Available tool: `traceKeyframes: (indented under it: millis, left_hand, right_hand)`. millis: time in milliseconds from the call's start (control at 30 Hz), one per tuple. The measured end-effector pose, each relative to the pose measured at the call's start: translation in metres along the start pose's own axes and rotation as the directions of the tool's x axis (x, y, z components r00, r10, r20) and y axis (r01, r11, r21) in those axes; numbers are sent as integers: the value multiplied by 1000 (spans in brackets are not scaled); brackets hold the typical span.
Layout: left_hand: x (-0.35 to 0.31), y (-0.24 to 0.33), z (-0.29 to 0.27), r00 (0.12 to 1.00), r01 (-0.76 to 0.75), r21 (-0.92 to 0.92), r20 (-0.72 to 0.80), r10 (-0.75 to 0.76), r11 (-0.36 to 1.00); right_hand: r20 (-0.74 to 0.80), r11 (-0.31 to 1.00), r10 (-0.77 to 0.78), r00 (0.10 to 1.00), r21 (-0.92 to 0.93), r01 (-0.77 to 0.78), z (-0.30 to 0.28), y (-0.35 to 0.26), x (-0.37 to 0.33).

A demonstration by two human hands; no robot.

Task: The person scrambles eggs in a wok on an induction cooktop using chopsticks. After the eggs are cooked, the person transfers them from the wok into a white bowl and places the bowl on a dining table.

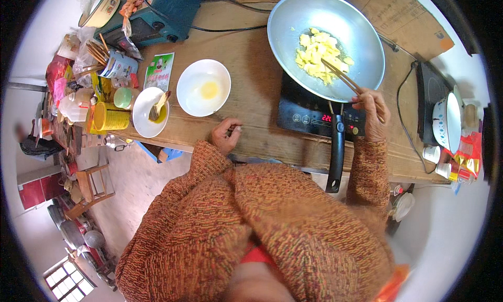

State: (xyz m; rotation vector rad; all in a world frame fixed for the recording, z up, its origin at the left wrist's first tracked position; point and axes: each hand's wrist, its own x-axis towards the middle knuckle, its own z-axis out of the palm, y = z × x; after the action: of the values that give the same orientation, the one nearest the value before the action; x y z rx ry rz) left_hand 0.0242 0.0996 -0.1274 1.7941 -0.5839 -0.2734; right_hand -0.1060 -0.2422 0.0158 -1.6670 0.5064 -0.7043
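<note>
My right hand (373, 113) grips a pair of wooden chopsticks (343, 77). Their tips touch yellow scrambled egg (317, 50), broken into pieces in the middle of a wide silver frying pan (285, 24). The pan stands on a black induction cooker (293, 105) with a lit red display, and its black handle (337, 150) points toward me. My left hand (226, 136) rests closed at the table's front edge, with nothing visible in it. Beyond it stands a white bowl (191, 100) with a little yellowish liquid at the bottom.
Left of that bowl, a smaller white bowl (140, 125) holds a brush (157, 110) in dark yellow oil. Jars, a yellow tin (111, 117) and a green packet (159, 71) crowd the left side. At the right are an enamel basin (447, 123) and paper cups (432, 154).
</note>
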Motion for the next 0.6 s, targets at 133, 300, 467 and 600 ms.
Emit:
traceKeyframes:
  millis: [133,300,467,600]
  left_hand:
    - [2,15,2,1000,-25,33,-12,25,999]
    - [3,15,-2,999,-13,38,-36,14,999]
    - [4,19,-8,999,-50,49,5,49,998]
    - [4,21,-9,998,-65,-18,18,66,998]
  right_hand:
    - [-17,994,-77,997,-77,75,-4,8,11]
    - [35,976,-142,989,-163,146,-13,-21,5]
    - [134,946,-148,980,-271,180,2,-26,1]
    - [97,940,-152,984,-294,174,7,-14,1]
